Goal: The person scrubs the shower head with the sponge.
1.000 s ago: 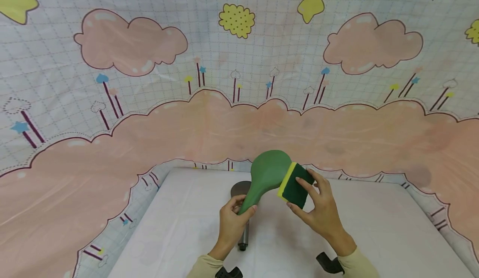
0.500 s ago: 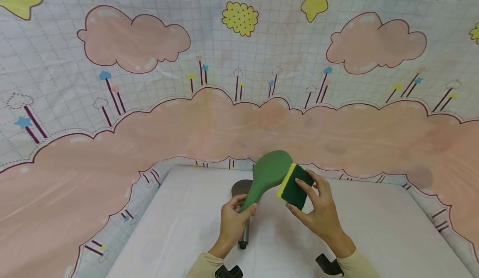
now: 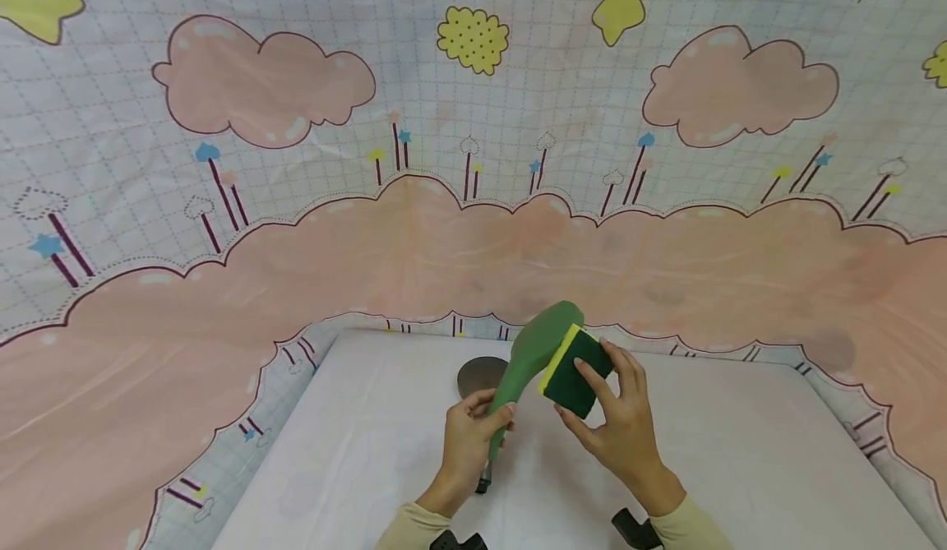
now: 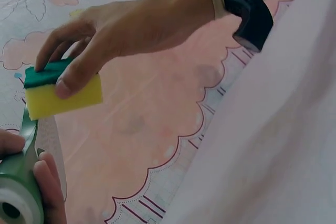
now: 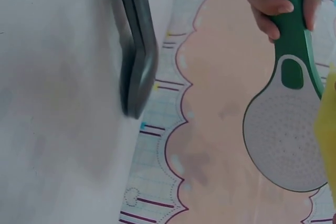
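A patterned cloth (image 3: 370,262) with peach clouds and yellow stars fills the background beyond the fingers. Below them spreads a white counter (image 3: 348,459). Above it, a green shower head (image 3: 540,348) slants up and away from the left hand (image 3: 468,445), whose fingers are curled round its handle; the round head rises past the fingertips. Under those left fingers a grey shower head (image 3: 479,375) lies on the counter, its disc just beyond them and its handle end on the person's side. The right hand (image 3: 623,428) pinches a yellow and dark green sponge (image 3: 568,389) between thumb and fingers, one finger lying over the green face. The sponge's yellow side points left from the right fingers, at the round head's edge; whether it presses there I cannot tell. Beyond the left fingertips, a green button (image 5: 292,74) sits above the pale, dotted spray face.
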The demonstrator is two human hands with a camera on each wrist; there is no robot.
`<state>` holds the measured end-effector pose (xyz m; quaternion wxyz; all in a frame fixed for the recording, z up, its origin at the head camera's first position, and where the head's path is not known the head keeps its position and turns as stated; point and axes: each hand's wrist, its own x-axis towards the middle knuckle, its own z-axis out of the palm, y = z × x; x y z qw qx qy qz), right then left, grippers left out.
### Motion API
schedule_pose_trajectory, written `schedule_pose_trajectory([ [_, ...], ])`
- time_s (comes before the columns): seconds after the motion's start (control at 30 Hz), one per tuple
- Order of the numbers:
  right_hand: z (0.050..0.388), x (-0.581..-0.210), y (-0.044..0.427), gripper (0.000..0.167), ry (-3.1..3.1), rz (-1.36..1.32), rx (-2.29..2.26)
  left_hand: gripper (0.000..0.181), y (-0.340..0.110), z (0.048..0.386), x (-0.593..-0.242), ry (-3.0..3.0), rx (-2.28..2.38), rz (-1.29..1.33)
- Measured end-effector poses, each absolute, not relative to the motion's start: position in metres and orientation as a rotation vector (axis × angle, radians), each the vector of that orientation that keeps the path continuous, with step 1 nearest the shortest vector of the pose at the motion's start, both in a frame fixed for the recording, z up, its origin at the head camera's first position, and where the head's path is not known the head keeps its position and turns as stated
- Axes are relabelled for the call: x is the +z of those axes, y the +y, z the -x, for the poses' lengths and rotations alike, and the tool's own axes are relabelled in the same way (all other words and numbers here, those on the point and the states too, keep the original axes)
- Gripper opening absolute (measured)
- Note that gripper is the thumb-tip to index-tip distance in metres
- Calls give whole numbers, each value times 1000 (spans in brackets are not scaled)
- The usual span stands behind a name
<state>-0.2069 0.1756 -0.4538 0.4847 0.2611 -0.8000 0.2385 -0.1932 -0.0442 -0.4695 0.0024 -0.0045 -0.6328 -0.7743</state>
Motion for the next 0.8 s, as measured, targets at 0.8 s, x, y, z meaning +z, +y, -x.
schedule_pose_trajectory([
  [0.8,205,-459,163,59,-1893,-660,523,51,-38,189,-465,-1899,-2684,140],
])
